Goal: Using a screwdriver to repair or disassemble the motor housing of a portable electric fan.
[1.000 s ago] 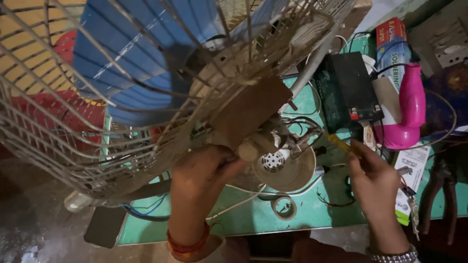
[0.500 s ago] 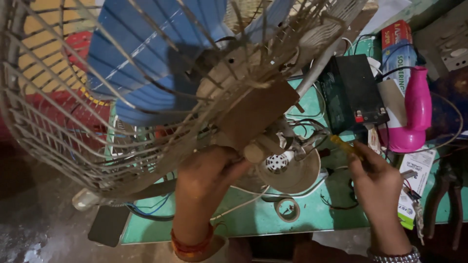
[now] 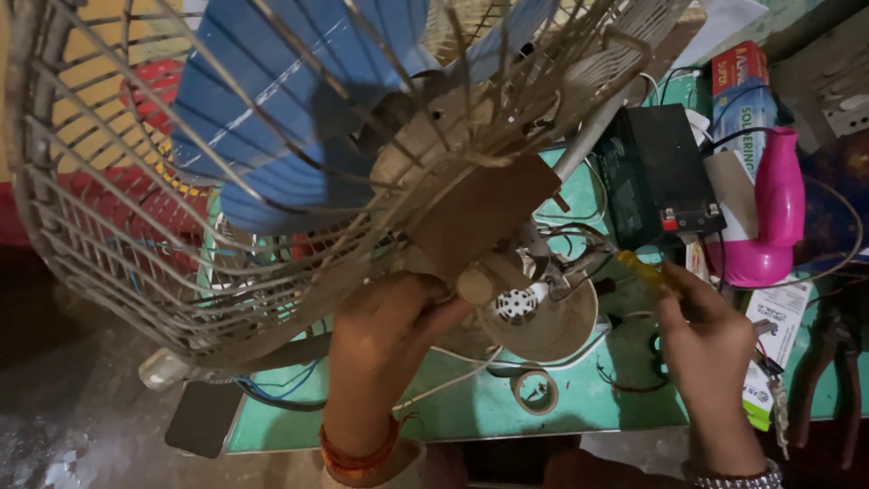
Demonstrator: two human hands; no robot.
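Note:
A table fan with blue blades (image 3: 290,118) inside a dirty wire cage (image 3: 118,235) is tipped over a green table (image 3: 471,407). My left hand (image 3: 389,335) grips the back of the fan's motor housing (image 3: 480,217) from below. My right hand (image 3: 706,340) holds a yellow-handled screwdriver (image 3: 647,272), its tip pointing at the tangle of wires and the white vented part (image 3: 520,303) behind the motor. A beige round cover (image 3: 552,330) lies on the table under that spot.
A black battery (image 3: 656,177) stands behind, beside a pink hair dryer (image 3: 774,217) and printed boxes (image 3: 747,91). A roll of tape (image 3: 534,391) lies near the front edge, pliers (image 3: 833,362) at far right, a dark phone (image 3: 204,418) at front left.
The fan has tilted a little and its cage has swung slightly right. Both hands stay on the motor and the screwdriver in nearly the same places.

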